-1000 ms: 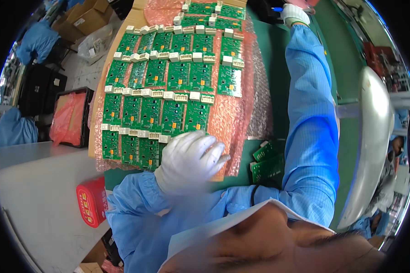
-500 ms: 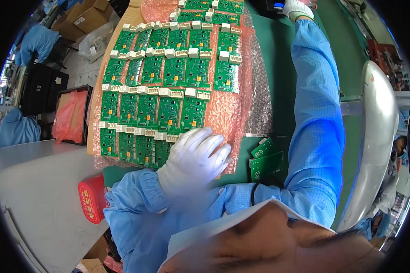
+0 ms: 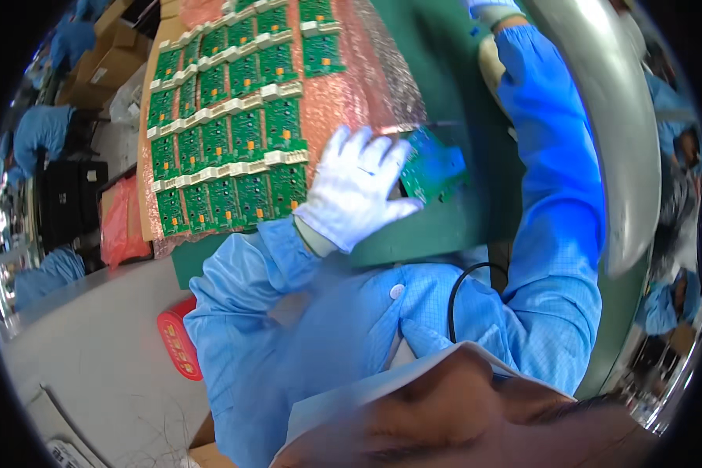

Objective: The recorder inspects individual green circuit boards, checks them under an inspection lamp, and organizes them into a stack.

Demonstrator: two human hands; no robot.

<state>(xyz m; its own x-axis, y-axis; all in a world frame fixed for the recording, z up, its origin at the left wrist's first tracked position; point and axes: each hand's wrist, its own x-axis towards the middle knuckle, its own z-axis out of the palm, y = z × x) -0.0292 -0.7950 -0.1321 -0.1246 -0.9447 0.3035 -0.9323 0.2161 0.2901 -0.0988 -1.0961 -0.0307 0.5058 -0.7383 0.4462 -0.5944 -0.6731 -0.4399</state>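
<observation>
My left hand, in a white glove, lies palm down with its fingers spread and holds nothing visible. It is at the right edge of the pink bubble wrap, beside loose green circuit boards on the green mat. Its fingertips come close to these boards; whether they touch I cannot tell. Rows of green circuit boards with white connectors cover the wrap to its left. Far off at the top edge, my right hand is mostly cut off, so its fingers and anything in them are hidden.
A pale rounded object lies beside my right wrist. Along the right runs a long silvery lamp housing. A red box stands at the left by a grey table. Other people in blue work farther left and right.
My left hand has moved right, off the lower rows of boards toward the loose boards, and its fingers have spread. The whole view has shifted, and my right hand is now more cut off.
</observation>
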